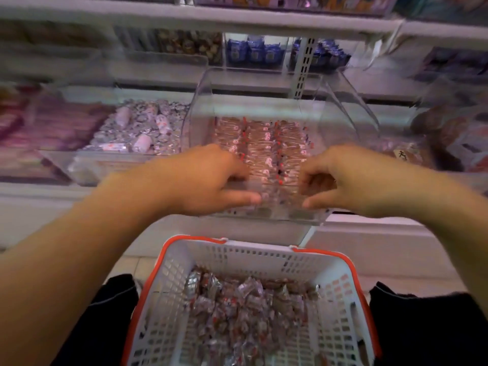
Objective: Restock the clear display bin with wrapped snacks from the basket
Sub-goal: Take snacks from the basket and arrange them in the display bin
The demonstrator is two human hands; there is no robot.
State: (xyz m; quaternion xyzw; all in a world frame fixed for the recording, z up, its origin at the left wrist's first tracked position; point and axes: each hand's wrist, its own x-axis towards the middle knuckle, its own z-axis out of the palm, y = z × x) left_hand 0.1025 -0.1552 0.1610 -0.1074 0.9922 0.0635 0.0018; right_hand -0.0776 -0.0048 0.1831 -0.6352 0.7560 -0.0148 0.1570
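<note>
Where the shelf (31,196) runs across the view, its left end carries a bin of pink and purple packets (39,128), blurred by motion. Just right of it stands a bin of silver-wrapped sweets (137,128) with several white cylindrical rolls on top.

The left hand (211,178) reaches over the front left corner of the clear display bin (264,85). Its fingers are curled down onto the wrapped snacks (261,143) inside, and the thumb lies extended along the front wall; it appears to pinch a few packets, though blur prevents confirmation.

The clear display bin sits at the front edge of the shelf, centre of the view, with curved transparent side walls that rise toward the back. The wrapped snacks inside are reddish-brown packets in clear film with red and white markings, set in neat rows that run front to back.

The right hand (340,178) mirrors the left at the front right corner of the bin. Its fingers are curled inward over the packets, the thumb pointing left along the front wall.

Below the shelf front, between both forearms, the basket (184,265) is white lattice plastic with an orange rim. It holds a loose pile of snack packets (245,307) in crinkled clear film.

On the upper shelf at the back, blue packets (253,51) fill a further bin. At the right end of the shelf, brown packaged goods (449,133) are partly visible.
</note>
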